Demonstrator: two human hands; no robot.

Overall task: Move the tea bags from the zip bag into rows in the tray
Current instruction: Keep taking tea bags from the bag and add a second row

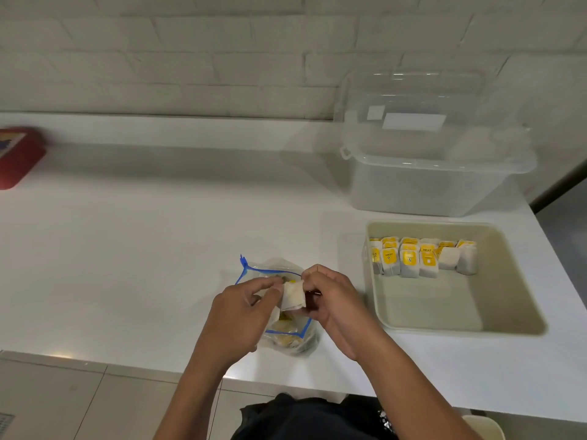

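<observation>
Both hands, left (246,308) and right (330,296), are pinching one tea bag (293,295) above the zip bag (286,339); next it likely needs carrying to the tray (521,312) rows.

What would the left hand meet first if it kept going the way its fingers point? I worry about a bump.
Probably the tea bag at the left hand's fingertips, then the right hand gripping it; depth is unclear.

Both forearms are bare from the bottom of the view up to the wrists, with no sleeve, watch or ring showing on the left hand (244,312) or the right hand (333,300). Below the white counter's (158,249) near edge lies dark, black clothing (301,417), with a small patch of white-speckled pattern (386,419) at its right side.
</observation>
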